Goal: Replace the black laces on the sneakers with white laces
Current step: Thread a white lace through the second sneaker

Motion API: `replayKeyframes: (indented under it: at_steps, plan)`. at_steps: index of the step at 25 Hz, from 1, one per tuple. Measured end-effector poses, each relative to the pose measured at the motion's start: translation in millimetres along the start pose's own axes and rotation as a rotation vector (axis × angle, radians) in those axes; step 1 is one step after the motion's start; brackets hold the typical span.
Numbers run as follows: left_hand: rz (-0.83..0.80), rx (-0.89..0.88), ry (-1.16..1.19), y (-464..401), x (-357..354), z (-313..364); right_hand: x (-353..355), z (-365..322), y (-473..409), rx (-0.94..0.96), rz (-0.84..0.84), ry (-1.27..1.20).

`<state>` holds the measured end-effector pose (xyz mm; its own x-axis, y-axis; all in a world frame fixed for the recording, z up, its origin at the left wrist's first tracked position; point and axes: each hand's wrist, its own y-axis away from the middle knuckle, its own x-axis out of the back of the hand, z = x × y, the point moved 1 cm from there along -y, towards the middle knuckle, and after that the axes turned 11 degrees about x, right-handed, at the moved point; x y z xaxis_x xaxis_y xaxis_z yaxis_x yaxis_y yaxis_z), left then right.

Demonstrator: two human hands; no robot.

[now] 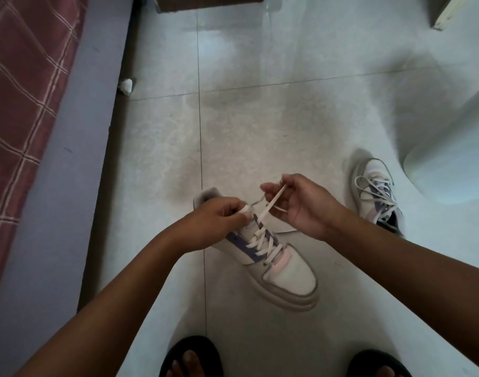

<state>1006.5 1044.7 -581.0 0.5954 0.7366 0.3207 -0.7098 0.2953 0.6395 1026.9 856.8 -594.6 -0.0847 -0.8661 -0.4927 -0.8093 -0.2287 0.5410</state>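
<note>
A white sneaker (284,276) with blue and pink trim lies on the tiled floor, its toe pointing toward me. A white lace (263,242) crosses its eyelets. My left hand (219,221) grips the sneaker's collar and tongue. My right hand (301,202) pinches one end of the white lace (272,201) and holds it taut above the shoe. A second sneaker (374,194) stands to the right, threaded with white laces that lie loose.
A bed with a plaid red cover (20,104) and a blue side panel (69,159) runs along the left. A white rounded object (456,164) sits at the right. My feet in black sandals (192,357) are at the bottom. A crumpled white scrap (126,85) lies by the bed.
</note>
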Motion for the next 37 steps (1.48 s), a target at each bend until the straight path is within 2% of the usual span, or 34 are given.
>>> replayKeyframes:
  at_steps: [4,9,11,17,22,25,29,31,33,35,37]
  plan:
    - [-0.136,0.063,-0.142,-2,-1,-18,17,-22,-22,0.139,0.167,-0.222]
    - [-0.158,0.156,-0.351,-5,10,-49,51,-60,-41,0.265,0.292,-0.268]
    - [-0.120,0.203,-0.395,-8,19,-62,64,-73,-43,0.312,0.349,-0.281]
    - [0.129,0.314,-0.498,-11,50,-92,102,-109,-47,0.420,0.503,-0.323]
    - [0.190,0.302,-0.416,-8,59,-91,110,-113,-46,0.437,0.374,-0.285]
    - [0.212,0.257,-0.328,-9,55,-73,90,-106,-38,0.336,0.247,-0.016]
    - [0.213,0.143,-0.195,-11,48,-35,28,-69,-6,0.212,-0.081,0.528]
    - [0.220,0.083,-0.157,-10,47,-17,-5,-47,14,0.236,-0.241,0.705]
    - [0.217,0.048,-0.131,-8,45,-2,-30,-32,27,0.302,-0.326,0.897]
    - [0.212,0.026,-0.099,-5,43,10,-42,-26,32,0.399,-0.340,1.121]
    - [0.204,0.012,-0.074,-1,41,18,-46,-23,33,0.479,-0.309,1.212]
